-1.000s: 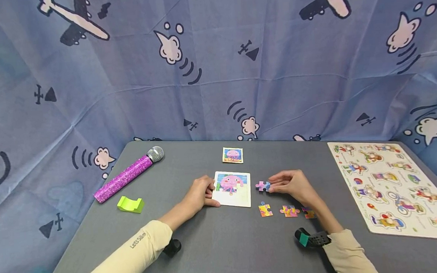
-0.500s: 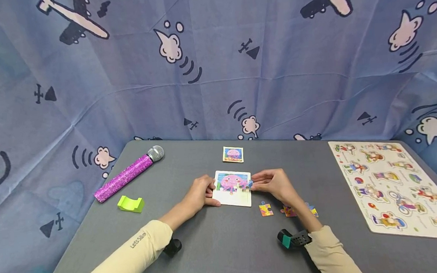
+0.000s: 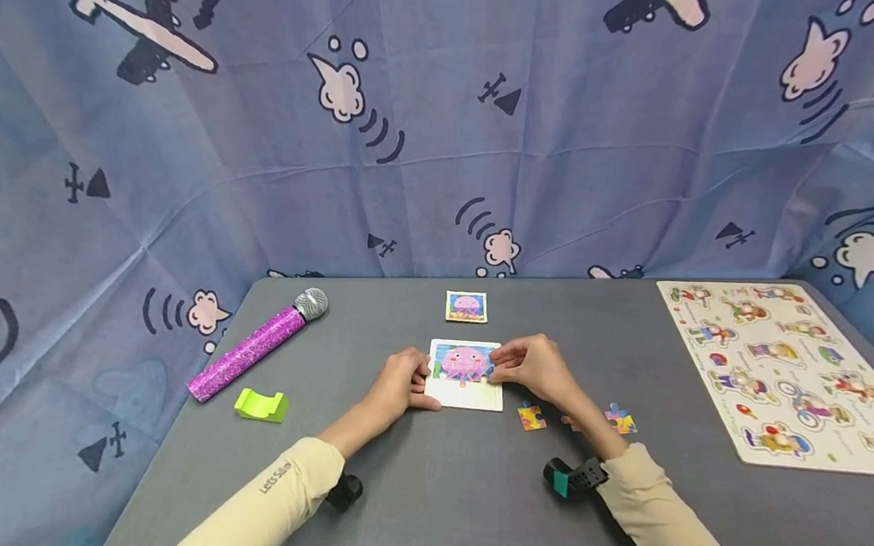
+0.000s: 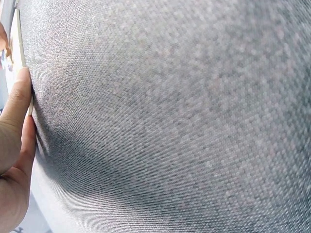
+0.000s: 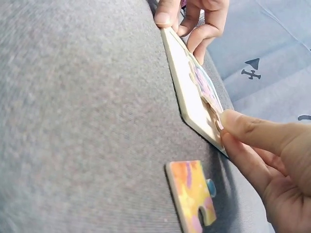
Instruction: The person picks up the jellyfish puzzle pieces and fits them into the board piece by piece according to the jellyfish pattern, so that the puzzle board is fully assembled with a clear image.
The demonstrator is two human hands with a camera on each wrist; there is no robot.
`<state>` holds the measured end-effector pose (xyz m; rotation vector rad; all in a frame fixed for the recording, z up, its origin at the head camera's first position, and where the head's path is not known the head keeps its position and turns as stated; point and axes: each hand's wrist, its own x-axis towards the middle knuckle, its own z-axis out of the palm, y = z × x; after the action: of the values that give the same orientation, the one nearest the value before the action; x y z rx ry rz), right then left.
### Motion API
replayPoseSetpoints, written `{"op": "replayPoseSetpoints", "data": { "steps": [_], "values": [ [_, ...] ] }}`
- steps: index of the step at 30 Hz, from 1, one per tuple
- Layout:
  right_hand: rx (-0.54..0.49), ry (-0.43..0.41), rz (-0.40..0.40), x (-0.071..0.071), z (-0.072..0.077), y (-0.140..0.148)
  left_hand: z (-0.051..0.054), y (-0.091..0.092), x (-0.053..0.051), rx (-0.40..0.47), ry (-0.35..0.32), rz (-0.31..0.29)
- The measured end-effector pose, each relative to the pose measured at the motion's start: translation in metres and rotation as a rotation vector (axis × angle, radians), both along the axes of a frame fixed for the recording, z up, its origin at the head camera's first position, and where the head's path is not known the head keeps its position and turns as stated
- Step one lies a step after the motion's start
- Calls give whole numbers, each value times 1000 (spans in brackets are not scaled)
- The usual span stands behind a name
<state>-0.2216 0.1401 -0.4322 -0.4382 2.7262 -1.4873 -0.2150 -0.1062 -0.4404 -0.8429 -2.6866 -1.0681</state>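
Observation:
My left hand (image 3: 399, 384) holds the left edge of a small white puzzle board (image 3: 465, 398), thumb at the near corner. Pink octopus pieces fill its upper part; the lower strip is bare. At the board's right side, my right hand (image 3: 535, 367) pinches a puzzle piece, mostly hidden by the fingers. The right wrist view has thumb and forefinger of the right hand (image 5: 267, 155) together at the board's (image 5: 184, 92) edge. Loose pieces lie nearby: a yellow-orange one (image 3: 532, 417), a yellow-blue one (image 3: 621, 419), and one mostly behind the right forearm.
A small octopus picture card (image 3: 466, 306) lies behind the board. To the left are a glittery pink microphone (image 3: 250, 351) and a lime-green curved block (image 3: 261, 406). A large board with figures (image 3: 781, 369) covers the right side. A blue patterned curtain (image 3: 429, 140) hangs behind.
My right hand has moved left with the pink-blue piece from beside the board to over its right part. My left hand has stayed on the left edge.

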Motion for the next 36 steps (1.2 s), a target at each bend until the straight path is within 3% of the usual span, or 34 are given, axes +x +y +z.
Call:
{"op": "replayPoseSetpoints", "data": {
  "steps": [4, 14, 20, 29, 36],
  "values": [
    [45, 20, 2, 1, 2, -1, 0, 0, 0, -18, 15, 6],
    [60, 8, 21, 2, 4, -1, 4, 1, 1, -21, -24, 7],
    [38, 5, 33, 1, 4, 2, 3, 1, 1, -18, -31, 9],
    [-94, 7, -43, 2, -1, -5, 5, 2, 2, -16, -59, 11],
    [-60, 42, -45, 3, -4, -12, 4, 2, 1, -8, -45, 2]
  ]
}}
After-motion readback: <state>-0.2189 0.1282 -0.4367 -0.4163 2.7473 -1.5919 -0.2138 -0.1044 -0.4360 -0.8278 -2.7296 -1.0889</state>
